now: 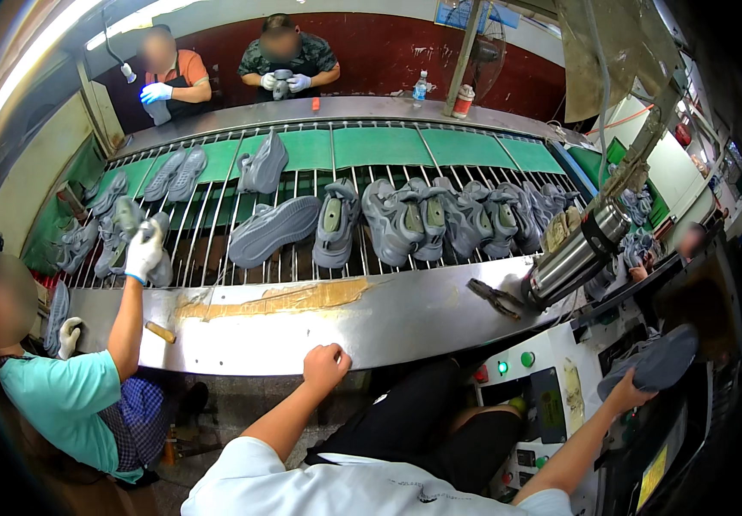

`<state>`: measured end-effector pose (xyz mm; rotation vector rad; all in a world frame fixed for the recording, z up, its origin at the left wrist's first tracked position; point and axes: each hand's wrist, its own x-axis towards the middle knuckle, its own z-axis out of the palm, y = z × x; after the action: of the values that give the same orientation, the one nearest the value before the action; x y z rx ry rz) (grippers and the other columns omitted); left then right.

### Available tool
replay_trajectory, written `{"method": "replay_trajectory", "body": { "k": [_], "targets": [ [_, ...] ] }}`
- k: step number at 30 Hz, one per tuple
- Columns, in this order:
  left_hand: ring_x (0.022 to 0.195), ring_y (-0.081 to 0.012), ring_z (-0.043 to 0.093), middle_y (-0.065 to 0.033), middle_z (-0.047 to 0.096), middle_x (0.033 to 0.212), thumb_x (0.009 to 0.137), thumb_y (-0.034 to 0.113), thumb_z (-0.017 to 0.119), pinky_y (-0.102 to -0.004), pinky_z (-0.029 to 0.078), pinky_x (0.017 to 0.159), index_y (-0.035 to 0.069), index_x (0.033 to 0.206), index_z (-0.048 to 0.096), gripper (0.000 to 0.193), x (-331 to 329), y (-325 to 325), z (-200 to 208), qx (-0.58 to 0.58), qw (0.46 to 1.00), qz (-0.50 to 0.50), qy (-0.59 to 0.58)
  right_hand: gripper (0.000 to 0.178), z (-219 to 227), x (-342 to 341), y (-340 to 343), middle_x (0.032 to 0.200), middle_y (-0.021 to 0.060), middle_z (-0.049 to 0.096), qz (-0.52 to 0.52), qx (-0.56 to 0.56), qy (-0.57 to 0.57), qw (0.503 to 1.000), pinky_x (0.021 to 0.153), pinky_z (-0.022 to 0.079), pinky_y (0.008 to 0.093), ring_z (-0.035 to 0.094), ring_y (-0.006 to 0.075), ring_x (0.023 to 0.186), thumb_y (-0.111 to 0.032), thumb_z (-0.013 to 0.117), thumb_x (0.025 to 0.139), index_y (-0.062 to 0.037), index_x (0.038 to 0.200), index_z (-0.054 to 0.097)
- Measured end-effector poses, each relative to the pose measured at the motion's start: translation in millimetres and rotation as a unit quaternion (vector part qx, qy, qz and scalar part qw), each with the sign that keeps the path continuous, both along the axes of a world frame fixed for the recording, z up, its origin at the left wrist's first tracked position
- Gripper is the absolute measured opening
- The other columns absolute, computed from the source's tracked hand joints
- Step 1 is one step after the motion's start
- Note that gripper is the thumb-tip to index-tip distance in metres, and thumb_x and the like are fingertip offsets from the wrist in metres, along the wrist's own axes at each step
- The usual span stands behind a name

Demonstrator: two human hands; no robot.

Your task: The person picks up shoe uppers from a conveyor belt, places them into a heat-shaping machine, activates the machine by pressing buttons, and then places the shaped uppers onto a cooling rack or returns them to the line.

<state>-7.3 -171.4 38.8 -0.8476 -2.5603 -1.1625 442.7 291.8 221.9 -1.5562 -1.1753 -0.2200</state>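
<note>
My right hand (627,394), out at the right by the machine, grips a grey shoe (665,359) with its sole showing. My left hand (328,366) rests at the near edge of the metal bench (405,322), its fingers curled in and nothing visible in them. Beyond that edge, grey sneakers stand or lie on the rod conveyor (207,232). One sneaker on its side (274,232) shows its sole, and an upright sneaker (335,225) stands beside it. A row of several more sneakers (392,224) runs to the right.
A steel thermos (579,254) and dark pliers (495,297) are at the bench's right end. The machine's control panel (517,365) has green and red buttons. At left, a co-worker's gloved hand (144,254) reaches over shoes near a yellow-handled tool (161,332). Two people work across the conveyor.
</note>
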Motion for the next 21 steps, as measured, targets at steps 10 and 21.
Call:
{"method": "replay_trajectory", "body": {
  "k": [10, 21],
  "targets": [
    [0.118, -0.0236, 0.051, -0.0127, 0.05, 0.132, 0.08, 0.033, 0.074, -0.0362, 0.04, 0.1, 0.003, 0.139, 0.036, 0.077, 109, 34, 61, 0.244, 0.752, -0.357, -0.498, 0.056, -35, -116, -148, 0.118, 0.0089, 0.058, 0.54, -0.189, 0.594, 0.565, 0.101, 0.04, 0.0423, 0.054, 0.0274, 0.111, -0.011, 0.056, 0.063, -0.0034, 0.118, 0.055],
    [0.104, -0.0222, 0.06, -0.014, 0.06, 0.115, 0.066, 0.011, 0.082, -0.0359, 0.048, 0.091, -0.002, 0.126, 0.047, 0.07, -1, -125, 134, 0.393, 0.845, -0.066, -0.356, 0.053, -62, -377, -410, 0.109, 0.0132, 0.062, 0.807, -0.535, 0.048, 0.244, 0.089, 0.046, 0.0336, 0.059, 0.023, 0.102, -0.012, 0.058, 0.078, 0.0002, 0.128, 0.047]
  ]
}}
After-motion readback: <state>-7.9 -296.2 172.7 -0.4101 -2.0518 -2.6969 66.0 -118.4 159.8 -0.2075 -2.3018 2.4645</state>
